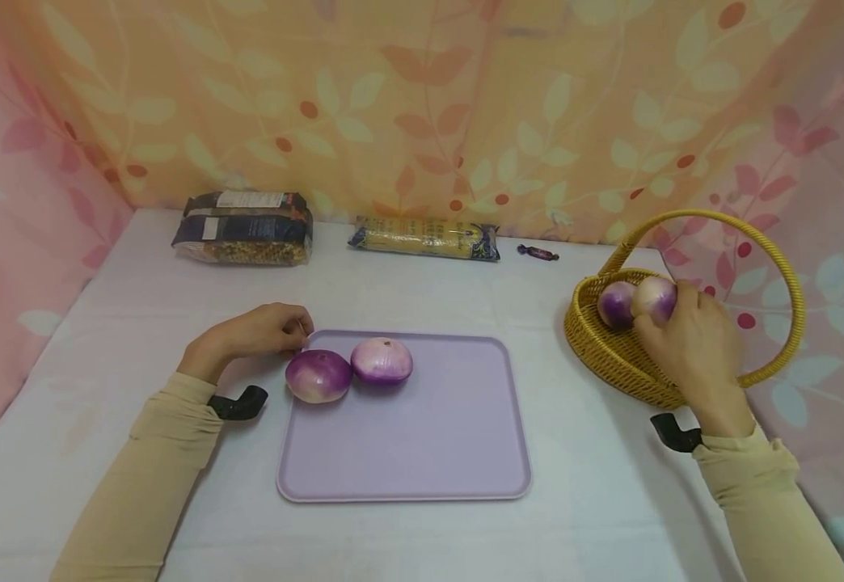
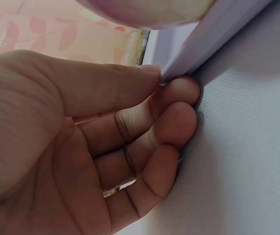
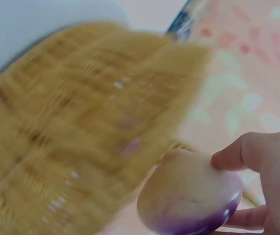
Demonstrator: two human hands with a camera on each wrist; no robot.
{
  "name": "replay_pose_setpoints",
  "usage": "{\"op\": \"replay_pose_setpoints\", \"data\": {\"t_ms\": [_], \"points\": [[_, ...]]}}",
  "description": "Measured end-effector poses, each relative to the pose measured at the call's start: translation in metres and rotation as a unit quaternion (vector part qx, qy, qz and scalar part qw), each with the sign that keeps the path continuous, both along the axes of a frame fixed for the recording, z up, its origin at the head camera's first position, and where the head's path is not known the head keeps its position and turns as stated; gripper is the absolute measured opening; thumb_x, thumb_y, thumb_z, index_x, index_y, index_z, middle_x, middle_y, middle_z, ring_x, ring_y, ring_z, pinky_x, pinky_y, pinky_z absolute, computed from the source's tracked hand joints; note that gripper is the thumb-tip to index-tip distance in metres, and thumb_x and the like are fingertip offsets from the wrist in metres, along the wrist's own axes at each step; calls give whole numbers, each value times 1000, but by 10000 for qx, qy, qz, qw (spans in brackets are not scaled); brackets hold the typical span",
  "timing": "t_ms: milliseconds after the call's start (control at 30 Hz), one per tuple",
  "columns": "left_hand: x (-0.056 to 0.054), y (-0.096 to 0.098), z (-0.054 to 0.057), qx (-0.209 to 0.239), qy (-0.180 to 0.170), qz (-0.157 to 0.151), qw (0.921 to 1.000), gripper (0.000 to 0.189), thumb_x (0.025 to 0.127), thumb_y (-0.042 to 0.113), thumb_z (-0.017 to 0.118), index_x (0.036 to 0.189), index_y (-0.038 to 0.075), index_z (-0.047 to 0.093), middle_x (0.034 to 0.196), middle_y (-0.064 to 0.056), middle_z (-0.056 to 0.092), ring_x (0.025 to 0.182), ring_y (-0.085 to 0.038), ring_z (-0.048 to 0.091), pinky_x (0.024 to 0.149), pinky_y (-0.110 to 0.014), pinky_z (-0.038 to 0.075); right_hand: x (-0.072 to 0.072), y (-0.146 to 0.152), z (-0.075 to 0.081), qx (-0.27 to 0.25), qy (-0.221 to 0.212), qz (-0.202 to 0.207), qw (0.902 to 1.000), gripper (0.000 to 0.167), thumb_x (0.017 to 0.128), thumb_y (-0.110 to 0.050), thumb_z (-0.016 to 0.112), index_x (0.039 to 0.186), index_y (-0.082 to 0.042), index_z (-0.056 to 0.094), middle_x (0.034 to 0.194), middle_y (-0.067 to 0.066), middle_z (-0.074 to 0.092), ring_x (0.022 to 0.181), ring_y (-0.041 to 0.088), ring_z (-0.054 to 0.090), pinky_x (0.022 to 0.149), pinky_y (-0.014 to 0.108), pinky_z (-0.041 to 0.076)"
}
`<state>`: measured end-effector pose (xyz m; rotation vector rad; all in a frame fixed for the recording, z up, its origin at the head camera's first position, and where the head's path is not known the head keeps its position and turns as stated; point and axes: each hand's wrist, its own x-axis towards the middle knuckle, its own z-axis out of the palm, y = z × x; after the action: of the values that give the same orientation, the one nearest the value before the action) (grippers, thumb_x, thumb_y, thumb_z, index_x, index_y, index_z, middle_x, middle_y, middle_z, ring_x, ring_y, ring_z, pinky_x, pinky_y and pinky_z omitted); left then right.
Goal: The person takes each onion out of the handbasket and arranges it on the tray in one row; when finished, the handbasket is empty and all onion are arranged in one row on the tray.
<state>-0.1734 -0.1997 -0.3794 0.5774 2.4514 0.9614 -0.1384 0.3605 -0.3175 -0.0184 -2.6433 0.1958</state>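
A lilac tray (image 1: 429,436) lies on the table. My left hand (image 1: 265,331) pinches its far left corner, the thumb against the rim (image 2: 191,56) and curled fingers below. Two glossy, round purple-and-white vegetables, like turnips or onions, sit on the tray's left part: a darker one (image 1: 318,377) and a paler one (image 1: 381,361). At the right, my right hand (image 1: 700,343) grips a third such vegetable (image 3: 189,196) by its side, over the wicker basket (image 1: 614,364). Another purple vegetable (image 1: 617,305) is inside the basket.
Along the back lie a dark printed bag (image 1: 243,229), a long yellow packet (image 1: 424,238) and a small wrapped candy (image 1: 538,252). The basket's tall hoop handle (image 1: 793,299) arches beside my right hand. Patterned curtains (image 1: 422,105) border the table.
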Motion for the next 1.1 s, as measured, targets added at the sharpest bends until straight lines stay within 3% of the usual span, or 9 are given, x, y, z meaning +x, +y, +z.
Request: {"op": "replay_pose_setpoints", "data": {"t_ms": [167,300,533,900,1100], "points": [[-1,-1,-1,7,-24,3,10000,16,91,4,55,105,-2,61,87,-8,69,78,-12,59,73,-27,48,6,-34,13,-106,398,791,9960,56,79,-24,66,120,13,55,107,37,60,93,54,56,80,64,44],[-1,-1,-1,10,-7,-8,10000,16,91,3,55,105,-3,61,88,-8,68,78,-13,59,73,-28,48,10,-61,18,-166,478,1446,9882,57,78,-22,70,121,11,55,114,32,61,102,47,56,88,61,46],[-1,-1,-1,-32,36,-13,10000,17,91,3,54,105,-2,61,88,-8,69,78,-12,59,72,-27,48,10,-103,13,-137,355,2751,9607,61,75,-21,74,126,7,55,116,25,63,104,39,59,92,52,47],[1,-1,2,125,-41,-66,9999,17,91,1,52,105,-5,60,89,-11,69,78,-12,60,71,-27,48,13,-163,-15,328,-329,3593,9321,63,76,-29,77,127,4,58,119,18,64,108,32,61,91,44,53],[1,-1,1,78,-21,-30,10000,18,89,-1,51,104,-4,61,87,-9,67,77,-13,57,71,-27,47,17,-180,-29,400,-453,3789,9234,60,77,-31,79,125,0,60,117,13,64,108,26,62,91,40,53]]}}
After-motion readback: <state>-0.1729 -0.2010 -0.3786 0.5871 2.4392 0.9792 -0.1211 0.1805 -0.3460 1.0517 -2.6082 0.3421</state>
